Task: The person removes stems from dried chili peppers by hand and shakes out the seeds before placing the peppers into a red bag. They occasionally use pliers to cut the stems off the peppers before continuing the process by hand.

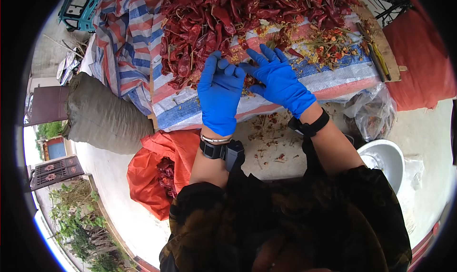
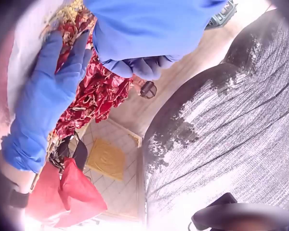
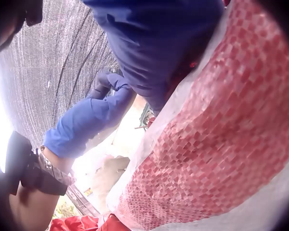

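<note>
Both hands wear blue gloves and are close together at the near edge of the pile of dried red chilies (image 1: 204, 36). My left hand (image 1: 220, 93) is turned palm up, its fingers loosely bent, and nothing shows in them. Beside it, my right hand (image 1: 281, 84) is palm down with its fingers spread and fairly straight over the striped sheet (image 1: 178, 112). In the head view its thumb side overlaps the left fingertips. Loose yellow seeds and chili bits (image 1: 328, 48) lie beyond the right hand.
A red sack (image 1: 162, 143) with chilies inside stands below the left forearm. A full grey-brown sack (image 1: 107, 115) leans at the left. At the right are a clear plastic bag (image 1: 373, 110), a white basin (image 1: 388, 158), a large red sack (image 1: 421, 63) and a yellow-and-black tool (image 1: 378, 58).
</note>
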